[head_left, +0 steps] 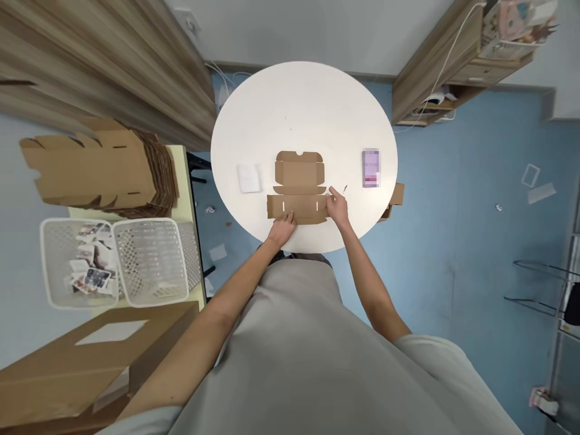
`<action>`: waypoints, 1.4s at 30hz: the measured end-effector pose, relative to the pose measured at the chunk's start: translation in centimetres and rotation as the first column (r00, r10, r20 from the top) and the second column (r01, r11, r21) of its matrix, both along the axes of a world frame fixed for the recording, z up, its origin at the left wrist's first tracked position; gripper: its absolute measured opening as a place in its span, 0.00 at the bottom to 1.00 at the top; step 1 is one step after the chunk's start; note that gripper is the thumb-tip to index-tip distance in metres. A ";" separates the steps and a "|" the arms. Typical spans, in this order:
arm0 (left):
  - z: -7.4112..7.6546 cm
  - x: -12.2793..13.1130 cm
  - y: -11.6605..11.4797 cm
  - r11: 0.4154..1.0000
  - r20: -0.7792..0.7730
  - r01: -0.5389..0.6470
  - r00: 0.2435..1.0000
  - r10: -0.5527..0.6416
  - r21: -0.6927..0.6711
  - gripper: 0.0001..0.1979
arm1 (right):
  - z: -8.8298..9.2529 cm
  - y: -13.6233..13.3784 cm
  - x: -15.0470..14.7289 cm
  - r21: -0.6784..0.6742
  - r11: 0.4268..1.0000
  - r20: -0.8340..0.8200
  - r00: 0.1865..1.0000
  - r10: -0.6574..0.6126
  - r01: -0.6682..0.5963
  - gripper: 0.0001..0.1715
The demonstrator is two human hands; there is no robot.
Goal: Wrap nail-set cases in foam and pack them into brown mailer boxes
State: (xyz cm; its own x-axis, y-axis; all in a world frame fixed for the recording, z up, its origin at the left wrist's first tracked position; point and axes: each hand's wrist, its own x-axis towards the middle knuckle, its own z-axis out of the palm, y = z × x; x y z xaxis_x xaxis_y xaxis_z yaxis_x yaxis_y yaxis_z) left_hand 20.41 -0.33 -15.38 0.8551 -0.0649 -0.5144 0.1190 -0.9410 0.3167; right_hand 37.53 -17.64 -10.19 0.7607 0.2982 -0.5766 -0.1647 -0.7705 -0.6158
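An unfolded brown cardboard box blank lies on the round white table in front of me. Its near panel has two short white slots. My left hand touches the near edge of that panel, left of its middle, with its fingers on the cardboard. At the panel's right end my right hand grips the side flap between thumb and fingers. To the left of the blank is a flat white packet. A purple box lies near the table's right side.
On a side table at the left are a stack of flat cardboard blanks and two white baskets, the left one holding small packets. A large carton stands nearer me. Shelving is at the back right.
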 end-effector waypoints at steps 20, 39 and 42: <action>-0.8 -0.1 0.5 0.937 0.007 -0.313 0.948 0.318 -0.156 0.36 | -5.3 2.3 -0.7 -0.137 0.858 0.059 0.861 0.505 -0.494 0.75; 1.0 1.6 5.7 0.845 -0.069 -0.525 0.851 0.521 -0.098 0.37 | -3.7 1.9 -3.9 -0.246 0.829 0.034 0.850 0.526 -0.503 0.63; 0.9 1.9 5.7 0.849 0.001 -0.523 0.851 0.525 -0.075 0.31 | -3.5 2.1 -3.7 -0.242 0.828 0.025 0.849 0.527 -0.506 0.64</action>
State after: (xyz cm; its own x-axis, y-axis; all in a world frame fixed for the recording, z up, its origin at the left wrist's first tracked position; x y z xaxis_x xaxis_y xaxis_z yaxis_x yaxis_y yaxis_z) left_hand 22.35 5.33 -14.50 0.7826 0.3608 -0.5073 0.5809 -0.7163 0.3867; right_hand 33.80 -15.53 -13.73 0.5807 0.5367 -0.6121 0.3417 -0.8431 -0.4151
